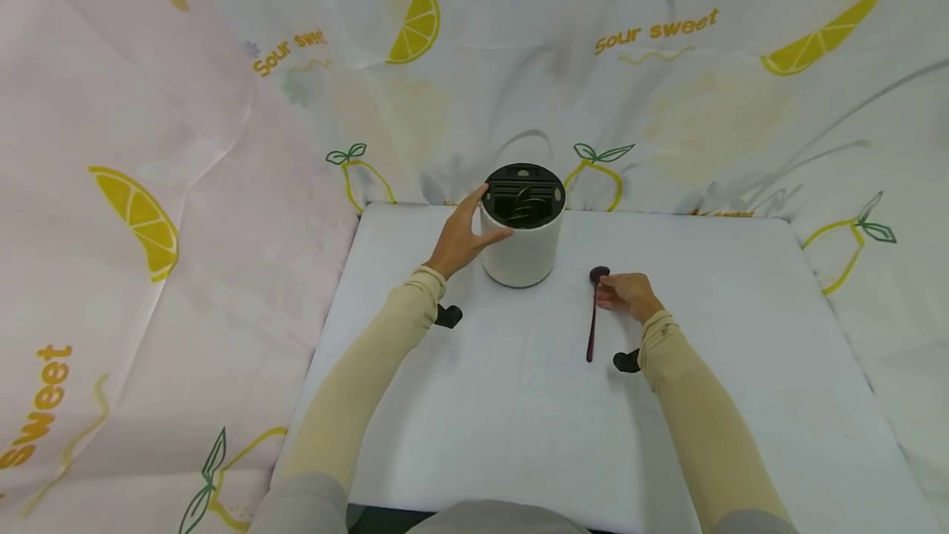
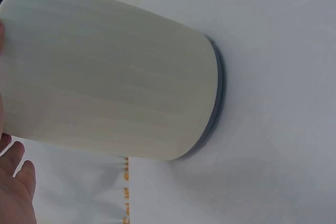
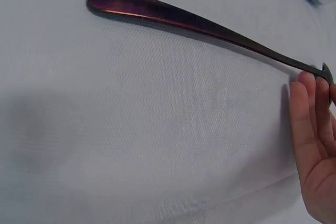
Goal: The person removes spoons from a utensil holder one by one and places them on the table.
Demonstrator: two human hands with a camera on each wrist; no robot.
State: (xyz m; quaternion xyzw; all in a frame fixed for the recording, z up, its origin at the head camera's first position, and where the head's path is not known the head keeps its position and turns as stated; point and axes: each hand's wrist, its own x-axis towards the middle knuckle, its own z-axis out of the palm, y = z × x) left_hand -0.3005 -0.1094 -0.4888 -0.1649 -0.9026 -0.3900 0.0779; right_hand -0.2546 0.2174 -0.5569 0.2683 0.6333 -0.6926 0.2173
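Backdrop: a pale sheet hung all around, printed with lemons and "Sour sweet" in orange, kinda wrinkly, with shadows across the back.
Table: white cloth top, with the person on the near side reaching in with both arms.
Sleeves: cream-coloured, grey further up the arms.
Container: the big item here, an off-white round one standing upright toward the back of the table. Black top with slots and a bigger opening; honestly can't tell what the curvy bits in there are. Dark ring around the bottom.
Left hand: up at the container's left side, spread pretty wide, thumb against the front and fingers up by the rim. Touching it rather than wrapped around it, from where I'm standing.
Right hand: narrow grip, fingertips pinching the spoon right by its bowl.
Spoon: dark, shiny, purplish handle pointing back toward the person. It's in front of the container and off to its right, the two well apart. Can't tell if the handle end touches the cloth.
Wrist bits: small black pieces, one sticking out by each cuff.
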